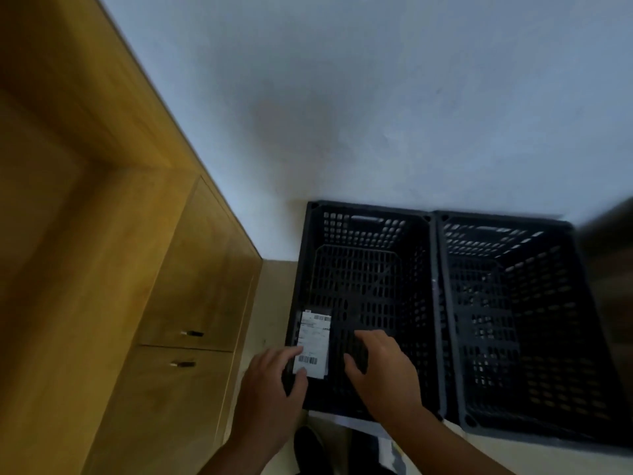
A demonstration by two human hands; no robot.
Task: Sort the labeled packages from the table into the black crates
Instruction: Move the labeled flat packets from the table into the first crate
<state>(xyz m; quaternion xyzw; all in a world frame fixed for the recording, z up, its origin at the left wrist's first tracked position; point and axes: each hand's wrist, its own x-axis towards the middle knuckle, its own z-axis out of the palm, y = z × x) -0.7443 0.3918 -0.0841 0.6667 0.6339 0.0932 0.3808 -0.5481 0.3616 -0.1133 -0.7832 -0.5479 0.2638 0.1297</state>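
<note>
Two black perforated crates stand side by side on the floor against a white wall. In the near left corner of the left crate (pixel 363 221) is a dark package with a white barcode label (pixel 313 344). My left hand (pixel 270 389) grips its near left end, thumb on the label. My right hand (pixel 380 368) curls over its right edge. Whether the package rests on the crate floor or hangs just above it, I cannot tell. The right crate (pixel 507 228) holds nothing that I can see.
A wooden cabinet (pixel 178 303) with two metal drawer handles stands close on the left. White paper (pixel 356 423) lies on the floor under the left crate's near edge. A dark blurred shape (pixel 613 255) sits at the right edge.
</note>
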